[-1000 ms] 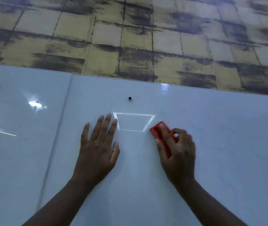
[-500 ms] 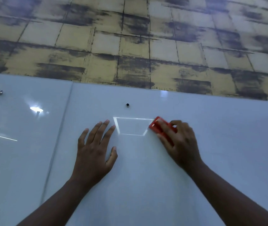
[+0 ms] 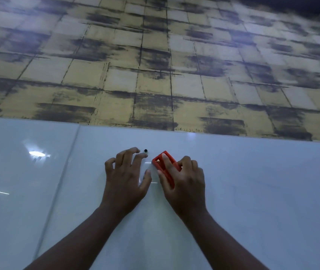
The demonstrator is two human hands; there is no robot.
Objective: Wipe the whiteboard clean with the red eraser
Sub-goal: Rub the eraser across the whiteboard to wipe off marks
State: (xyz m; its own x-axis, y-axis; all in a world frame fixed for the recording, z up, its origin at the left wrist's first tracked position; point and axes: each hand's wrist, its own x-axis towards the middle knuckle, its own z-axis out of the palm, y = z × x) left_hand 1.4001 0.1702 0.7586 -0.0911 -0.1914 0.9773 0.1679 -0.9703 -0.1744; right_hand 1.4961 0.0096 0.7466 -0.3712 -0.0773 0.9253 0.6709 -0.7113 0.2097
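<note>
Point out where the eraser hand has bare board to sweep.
Open: the wide stretch right of the right hand and red eraser, up to the whiteboard top edge. Tight: leftward, where the left hand and a small dark stud sit close.

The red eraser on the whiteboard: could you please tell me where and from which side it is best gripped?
Grip the red rectangular plastic eraser across its two long edges, coming from the open back facing away from the glossy white whiteboard. It lies flat against the board, so only the back and edges are free; the right hand holds it so, forefinger along the back.
</note>
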